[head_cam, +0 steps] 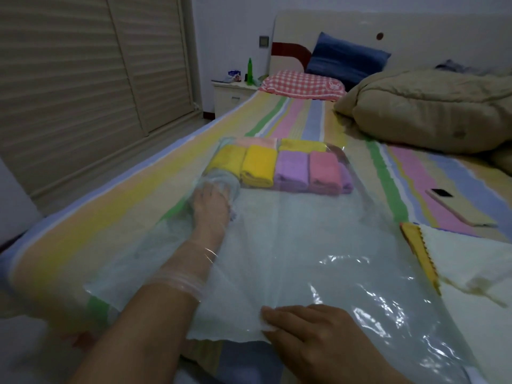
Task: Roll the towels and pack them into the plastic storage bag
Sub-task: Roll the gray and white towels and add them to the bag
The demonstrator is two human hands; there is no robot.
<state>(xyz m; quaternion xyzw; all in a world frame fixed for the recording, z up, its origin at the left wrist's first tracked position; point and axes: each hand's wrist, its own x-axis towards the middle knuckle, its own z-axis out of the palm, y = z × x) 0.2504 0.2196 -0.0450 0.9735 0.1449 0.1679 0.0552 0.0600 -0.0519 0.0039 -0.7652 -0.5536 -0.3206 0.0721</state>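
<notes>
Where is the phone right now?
In the head view, the phone lies on the striped bed sheet at the right. It is just beyond the unrolled cream towel and to the right of the plastic storage bag.

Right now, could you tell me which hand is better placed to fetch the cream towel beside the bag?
Right. The right hand rests on the open end of the bag, nearest the cream towel; the left hand is deep inside, on a pale rolled towel.
</notes>
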